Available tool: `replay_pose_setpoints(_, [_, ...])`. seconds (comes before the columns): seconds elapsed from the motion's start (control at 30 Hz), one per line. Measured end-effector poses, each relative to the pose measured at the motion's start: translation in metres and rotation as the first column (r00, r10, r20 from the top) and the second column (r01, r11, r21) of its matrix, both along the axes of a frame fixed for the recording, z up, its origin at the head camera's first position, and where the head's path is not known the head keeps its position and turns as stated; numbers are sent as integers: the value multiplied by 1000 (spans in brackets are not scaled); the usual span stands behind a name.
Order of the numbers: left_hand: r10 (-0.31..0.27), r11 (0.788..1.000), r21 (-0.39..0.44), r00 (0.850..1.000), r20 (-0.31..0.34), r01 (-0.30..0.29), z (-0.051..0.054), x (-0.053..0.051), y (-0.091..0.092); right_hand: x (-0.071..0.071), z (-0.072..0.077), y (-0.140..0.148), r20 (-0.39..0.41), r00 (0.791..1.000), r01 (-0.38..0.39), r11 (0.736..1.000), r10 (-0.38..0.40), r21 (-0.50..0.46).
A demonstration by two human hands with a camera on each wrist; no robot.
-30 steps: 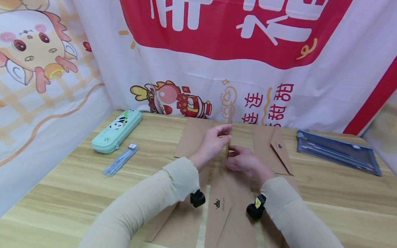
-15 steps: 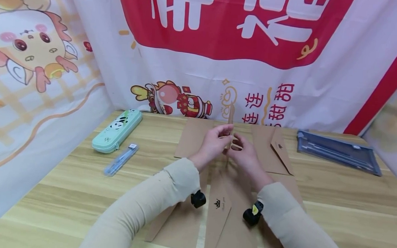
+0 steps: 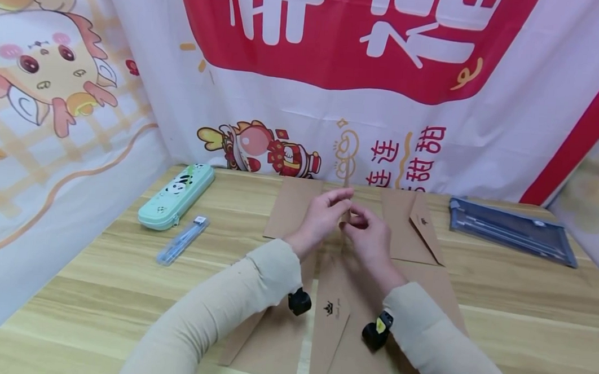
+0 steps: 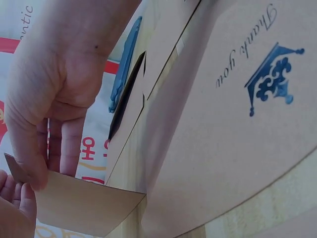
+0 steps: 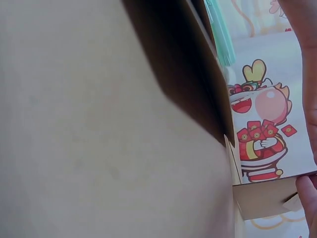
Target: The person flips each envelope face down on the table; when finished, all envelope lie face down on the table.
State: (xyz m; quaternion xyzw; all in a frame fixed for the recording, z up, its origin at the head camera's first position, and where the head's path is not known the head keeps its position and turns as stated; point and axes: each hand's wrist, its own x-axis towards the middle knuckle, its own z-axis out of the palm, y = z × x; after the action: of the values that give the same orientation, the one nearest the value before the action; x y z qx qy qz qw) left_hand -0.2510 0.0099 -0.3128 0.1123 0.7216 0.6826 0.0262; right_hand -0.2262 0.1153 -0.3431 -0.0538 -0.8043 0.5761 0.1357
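Note:
Near the table's back edge, a brown paper envelope (image 4: pixel 84 208) stands nearly upright, seen edge-on in the head view. My left hand (image 3: pixel 320 216) pinches it between thumb and fingers. On its near side, my right hand (image 3: pixel 370 236) has its thumb and fingertips curled at a folded corner, close to the left fingertips. Below both hands lies another envelope (image 3: pixel 330 330) with a crown print and "Thank you" on its flap; the same print looms large in the left wrist view. Much of the held envelope is hidden by the fingers in the head view.
More brown envelopes lie flat: back left (image 3: pixel 293 209), back right (image 3: pixel 404 232), front left (image 3: pixel 276 344) and on the right. A mint panda pencil case (image 3: pixel 177 197) and a clear pen pack (image 3: pixel 182 241) are at left, a blue mesh pouch (image 3: pixel 510 231) at right. Cloth hangs behind.
My right hand has moved up along the envelope toward my left fingertips, its forearm swinging slightly inward. My left hand stays almost where it was, holding the envelope.

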Motion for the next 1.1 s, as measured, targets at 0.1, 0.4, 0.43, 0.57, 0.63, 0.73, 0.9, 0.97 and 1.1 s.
replay_pose_setpoints(0.1, [-15,999,29,1000,-7,15,-2,0,1,2,2,-1,-11,998,54,998,-54,37])
replay_pose_setpoints(0.4, [-55,992,112,995,-86,65,-14,3,-4,7,3,-1,-46,979,195,976,-200,-96])
replay_pose_setpoints(0.43, [-42,993,103,995,-91,51,-15,4,-5,8,3,-1,-41,978,199,971,-206,-136])
replay_pose_setpoints(0.57, [54,995,92,994,-91,-46,-19,6,-8,7,1,2,-24,973,212,931,-229,-297])
replay_pose_setpoints(0.63, [104,990,104,990,-93,-94,-21,7,-11,6,-1,3,-20,973,201,886,-230,-419])
replay_pose_setpoints(0.73, [153,982,120,985,-78,-143,-25,6,-14,3,-3,4,-36,972,164,783,-232,-600])
replay_pose_setpoints(0.9, [183,979,93,983,2,-182,-30,5,-19,-1,-5,4,-47,969,120,633,-241,-764])
replay_pose_setpoints(0.97, [176,980,93,984,28,-178,-28,8,-20,-1,-5,4,-36,970,122,606,-242,-786])
replay_pose_setpoints(1.1, [148,976,149,986,81,-159,-32,9,-19,0,-4,4,2,973,138,576,-231,-806])
